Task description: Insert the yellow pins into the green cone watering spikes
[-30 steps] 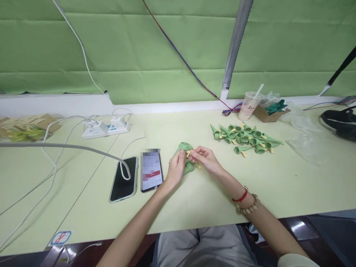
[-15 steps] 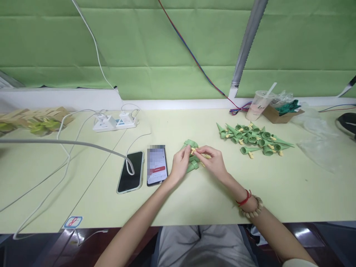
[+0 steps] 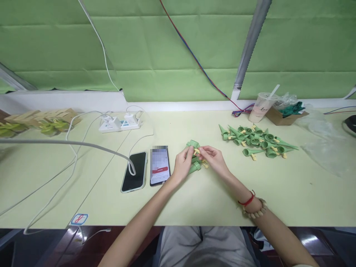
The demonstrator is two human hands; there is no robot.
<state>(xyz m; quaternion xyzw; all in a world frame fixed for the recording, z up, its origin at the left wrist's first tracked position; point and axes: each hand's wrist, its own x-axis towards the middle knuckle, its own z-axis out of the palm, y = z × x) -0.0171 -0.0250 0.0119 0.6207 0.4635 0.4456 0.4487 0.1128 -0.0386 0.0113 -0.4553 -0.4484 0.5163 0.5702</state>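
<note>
Fingertips of my left hand [image 3: 183,163] and my right hand [image 3: 216,160] meet in a pinch around a small yellow plastic piece [image 3: 196,151], just above the table. Both hands are closed, and the fingers partly cover the piece. Several green plastic parts [image 3: 195,167] lie beneath and between the hands, partly hidden by them. Beside these, under the right fingers, is another yellow piece [image 3: 205,164]. A pile of green cones [image 3: 254,141], several with yellow pieces on or beside them, is spread out to the right.
Left of my hands lie a lit phone [image 3: 160,167] and a dark-screened phone [image 3: 135,172]. White cables trail from a power strip [image 3: 120,124]. A drink cup [image 3: 261,107], a cardboard box [image 3: 285,118] and clear plastic bags [image 3: 324,155] stand or lie at the right.
The whole view has shifted slightly, so things sit a little further right. My hands stay together at the yellow piece, with only small finger movement.
</note>
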